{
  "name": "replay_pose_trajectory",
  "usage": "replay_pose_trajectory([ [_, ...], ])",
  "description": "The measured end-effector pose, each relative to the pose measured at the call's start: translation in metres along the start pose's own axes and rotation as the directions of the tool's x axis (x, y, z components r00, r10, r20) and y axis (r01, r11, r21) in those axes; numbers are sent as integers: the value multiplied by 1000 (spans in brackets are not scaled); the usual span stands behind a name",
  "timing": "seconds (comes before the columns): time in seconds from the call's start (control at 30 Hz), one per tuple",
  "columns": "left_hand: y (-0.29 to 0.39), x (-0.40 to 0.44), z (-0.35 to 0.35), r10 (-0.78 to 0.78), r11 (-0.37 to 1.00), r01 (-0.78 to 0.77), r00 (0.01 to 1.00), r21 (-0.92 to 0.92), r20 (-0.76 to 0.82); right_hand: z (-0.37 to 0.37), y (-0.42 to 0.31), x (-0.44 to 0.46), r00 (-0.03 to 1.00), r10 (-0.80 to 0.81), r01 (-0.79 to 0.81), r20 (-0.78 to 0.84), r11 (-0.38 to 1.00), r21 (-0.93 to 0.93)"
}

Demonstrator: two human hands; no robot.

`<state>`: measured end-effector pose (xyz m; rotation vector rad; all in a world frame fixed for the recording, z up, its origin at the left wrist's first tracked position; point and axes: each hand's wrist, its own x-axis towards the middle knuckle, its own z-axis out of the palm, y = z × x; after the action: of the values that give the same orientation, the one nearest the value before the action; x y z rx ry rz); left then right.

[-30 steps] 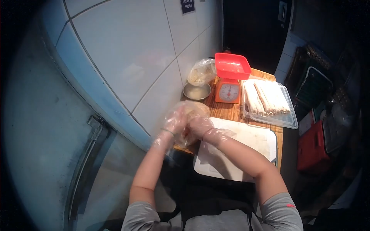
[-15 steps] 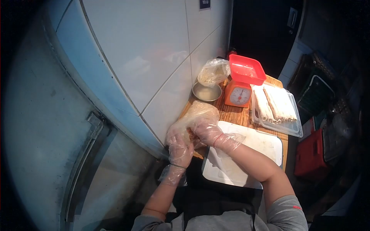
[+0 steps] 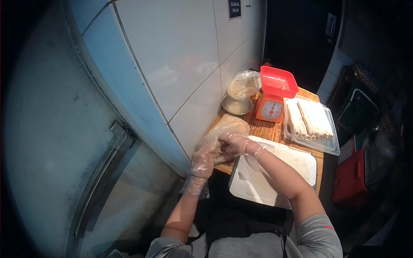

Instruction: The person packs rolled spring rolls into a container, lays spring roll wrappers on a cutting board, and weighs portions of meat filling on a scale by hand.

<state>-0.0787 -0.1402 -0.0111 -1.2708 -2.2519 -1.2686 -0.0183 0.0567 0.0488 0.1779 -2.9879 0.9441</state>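
A clear plastic bag [image 3: 232, 125] with pale brown food in it lies at the table's left edge. My left hand [image 3: 203, 163], in a clear glove, grips the near left side of this bag. My right hand [image 3: 234, 144], gloved too, is at the bag's opening with its fingers curled; what they pinch, if anything, is too small to tell. Just right of the bag lies a white board [image 3: 266, 180], partly under my right forearm. Beyond the bag stands a metal bowl [image 3: 237, 106] with pale liquid.
An orange scale [image 3: 270, 108] carries a red tray [image 3: 278, 82]. Beside the bowl sits another plastic bag [image 3: 244, 85]. White rolls [image 3: 310, 119] lie on a clear plastic lid [image 3: 333, 144] at the right. A tiled wall [image 3: 172, 56] borders the left; a red box [image 3: 349, 178] stands right of the table.
The view has shifted, so the table things sit further right. My left hand moved down and toward me along the bag, then slightly back up; my right hand stayed at the opening.
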Motion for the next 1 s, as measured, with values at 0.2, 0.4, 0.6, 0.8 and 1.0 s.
replay_pose_trajectory([
  [0.2,-13,17,0,-33,998,29,996,49,85,2,-4,0,999,20,-23,-37,996,-83],
  [0.4,-19,26,10,-23,999,25,997,-27,77,19,-28,-5,966,34,-62,-258,993,-101],
  [0.6,-24,23,11,-137,973,142,990,-181,37,44,-10,-7,877,-172,16,-449,943,-332],
  [0.8,-17,21,11,-175,976,172,985,-132,-11,59,0,-13,896,-125,-32,-426,938,-344],
  [1.0,-20,20,5,-198,962,203,979,-183,42,19,14,-19,923,255,-95,-288,876,472],
])
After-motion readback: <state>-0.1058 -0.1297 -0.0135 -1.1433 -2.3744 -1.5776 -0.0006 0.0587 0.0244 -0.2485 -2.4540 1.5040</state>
